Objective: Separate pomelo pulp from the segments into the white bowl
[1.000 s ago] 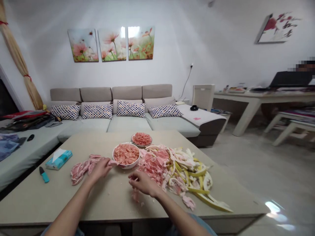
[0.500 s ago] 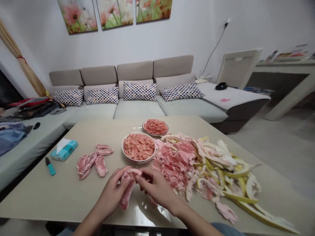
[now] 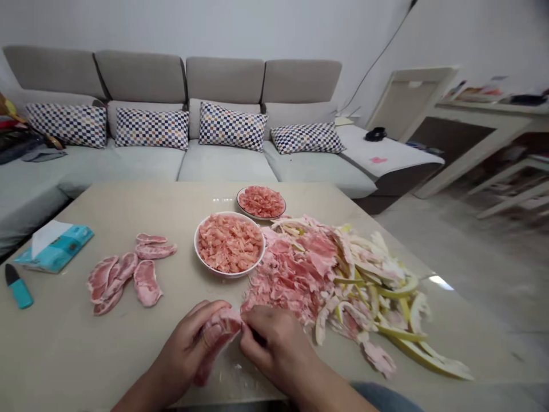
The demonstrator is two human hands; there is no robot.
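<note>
Currently gripping a fruit segment (image 3: 217, 346) in the left hand (image 3: 182, 349), pinching its end with the right hand (image 3: 281, 343), above the table (image 3: 72, 349); seemingly well along, judging by the heaped bowl (image 3: 227, 275) and plate (image 3: 259, 218), with loose segments (image 3: 147, 283) unpeeled.

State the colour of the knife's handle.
Turquoise; the handle shows best in the head view.

A grey sofa (image 3: 227, 163) lines the pale wall (image 3: 223, 28).
</note>
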